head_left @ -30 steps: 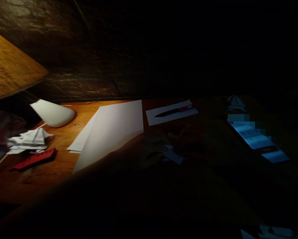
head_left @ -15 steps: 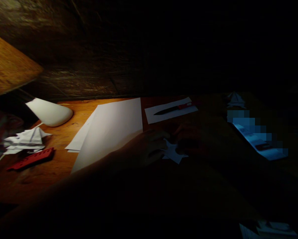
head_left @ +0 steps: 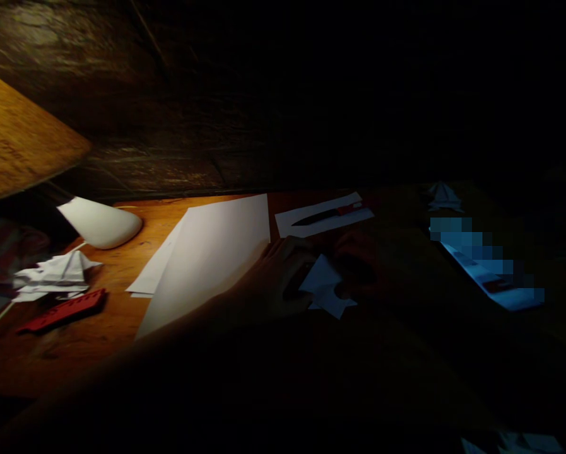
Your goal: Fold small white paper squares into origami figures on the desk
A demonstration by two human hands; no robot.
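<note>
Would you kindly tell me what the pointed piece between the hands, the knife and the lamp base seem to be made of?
Pointed piece: probably paper, matte and pale, judging by its thin, crisp edges. Knife: dark blade, likely metal, its finish lost in shadow; red handle, perhaps plastic. Lamp base: smooth, whitish, rounded; ceramic or plastic, I cannot tell.

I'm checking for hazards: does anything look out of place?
Yes: the knife lies bare-bladed on a paper strip just beyond the left hand and right hand, seemingly risky as they handle folded paper in shadow. Much else is dark.
</note>
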